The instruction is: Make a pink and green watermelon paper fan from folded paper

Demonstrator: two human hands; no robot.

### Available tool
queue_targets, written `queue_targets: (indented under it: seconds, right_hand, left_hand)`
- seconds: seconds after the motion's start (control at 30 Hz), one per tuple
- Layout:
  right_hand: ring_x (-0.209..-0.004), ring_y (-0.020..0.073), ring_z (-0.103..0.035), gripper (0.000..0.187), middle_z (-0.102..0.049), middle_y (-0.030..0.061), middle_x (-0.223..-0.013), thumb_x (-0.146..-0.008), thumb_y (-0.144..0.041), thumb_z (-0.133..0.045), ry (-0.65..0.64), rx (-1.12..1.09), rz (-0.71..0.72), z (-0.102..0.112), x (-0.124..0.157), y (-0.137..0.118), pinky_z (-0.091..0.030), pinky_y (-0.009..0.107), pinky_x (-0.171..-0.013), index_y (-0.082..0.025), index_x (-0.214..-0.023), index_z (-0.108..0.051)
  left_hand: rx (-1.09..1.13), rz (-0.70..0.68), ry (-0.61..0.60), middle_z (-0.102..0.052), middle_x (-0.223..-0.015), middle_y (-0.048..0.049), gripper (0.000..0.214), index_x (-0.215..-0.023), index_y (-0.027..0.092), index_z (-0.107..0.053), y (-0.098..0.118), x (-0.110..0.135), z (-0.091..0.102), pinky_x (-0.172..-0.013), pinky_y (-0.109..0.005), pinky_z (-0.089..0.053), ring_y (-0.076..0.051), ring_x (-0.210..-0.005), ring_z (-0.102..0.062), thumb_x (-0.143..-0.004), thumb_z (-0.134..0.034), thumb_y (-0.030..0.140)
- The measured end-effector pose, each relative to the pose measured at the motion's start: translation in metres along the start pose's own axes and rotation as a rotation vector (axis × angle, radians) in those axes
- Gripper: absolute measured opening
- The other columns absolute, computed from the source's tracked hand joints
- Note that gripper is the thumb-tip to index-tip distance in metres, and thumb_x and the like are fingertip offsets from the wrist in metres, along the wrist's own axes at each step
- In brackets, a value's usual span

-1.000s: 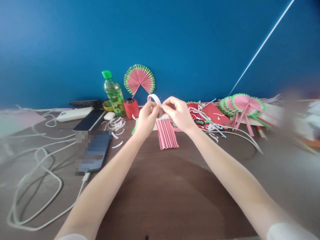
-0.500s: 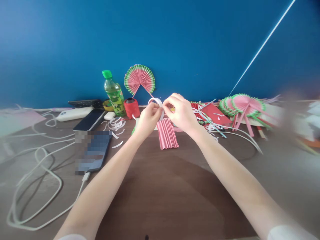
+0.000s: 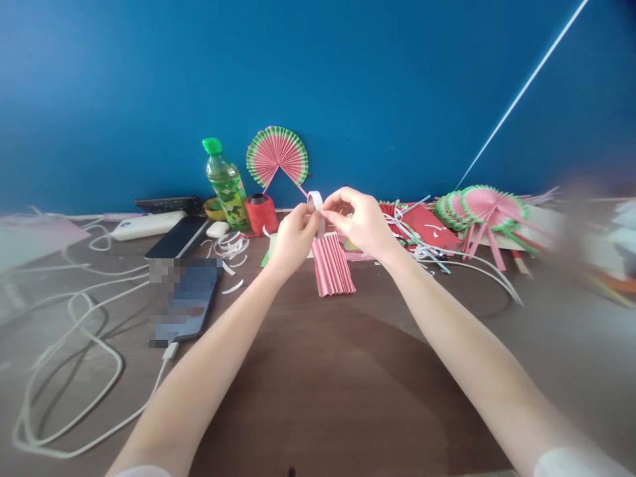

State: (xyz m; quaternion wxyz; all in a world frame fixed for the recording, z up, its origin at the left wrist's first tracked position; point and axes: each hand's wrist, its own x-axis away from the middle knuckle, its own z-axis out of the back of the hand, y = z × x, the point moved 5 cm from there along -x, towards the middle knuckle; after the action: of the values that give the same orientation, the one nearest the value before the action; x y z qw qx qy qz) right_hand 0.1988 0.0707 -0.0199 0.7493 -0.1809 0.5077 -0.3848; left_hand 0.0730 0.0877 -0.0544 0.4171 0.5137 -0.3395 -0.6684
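While both hands meet at it, white roll (image 3: 317,198): on edge, looks raised abv counter (image 3: 318,377), mid-view.
L hand (image 3: 294,240): gripping roll btwn thumb + fingers.
R hand (image 3: 365,224): thumb + index nearly together at roll's R edge; can't tell if pinching it or a loose end.
Pleated pink paper (image 3: 334,268): flat on counter, just below hands in view; top edge near pale sheet, partly hidden.
Red spool (image 3: 262,217): upright, L of roll, just beside green-capped bottle (image 3: 227,189).
Pink/green fan (image 3: 277,156): spread, against blue wall (image 3: 377,99), behind spool.
White scraps (image 3: 232,246): curled, on counter nr bottle.
Phone (image 3: 191,308): L side, screen part pixelated, white cable (image 3: 119,364) plugged in.
R side: red paper (image 3: 431,225) w/ strips; beyond, overlapping fans (image 3: 489,205), pink/green.
Far R: blurred.
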Motion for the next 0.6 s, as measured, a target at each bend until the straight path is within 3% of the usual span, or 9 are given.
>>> queue_targets:
  seconds: [0.17,0.43,0.6]
  right_hand:
    - [-0.066,0.0116,-0.053,0.004,-0.058,0.0007,-0.074,-0.08,-0.019,-0.053,-0.033,0.0,-0.049,-0.001,0.0,0.002,-0.044,0.028,-0.062,-0.018,-0.076,-0.051]
    - [-0.08,0.0165,-0.05,0.015,-0.051,0.0031,-0.081,-0.083,-0.008,-0.045,0.003,0.285,0.176,-0.008,0.003,-0.005,-0.041,0.034,-0.074,-0.02,-0.075,-0.042]
    - [-0.08,0.0174,-0.047,0.017,-0.049,0.0034,-0.08,-0.084,-0.009,-0.044,-0.063,0.341,0.222,-0.016,0.005,-0.009,-0.04,0.034,-0.074,-0.021,-0.073,-0.04]
  left_hand:
    - [0.031,0.01,0.0,-0.056,-0.06,0.0021,0.01,-0.074,0.017,-0.051,0.002,0.001,-0.001,-0.062,-0.023,-0.046,-0.009,-0.057,-0.055,-0.081,-0.048,0.023]
    - [0.208,0.101,0.014,-0.05,-0.054,0.0029,0.01,-0.069,0.016,-0.051,-0.004,0.0,-0.004,-0.055,-0.021,-0.043,-0.007,-0.049,-0.049,-0.079,-0.049,0.018]
    - [0.353,0.215,0.07,-0.054,-0.055,0.001,0.013,-0.067,0.014,-0.05,-0.005,-0.002,0.002,-0.06,-0.024,-0.049,-0.009,-0.052,-0.055,-0.079,-0.047,0.016]
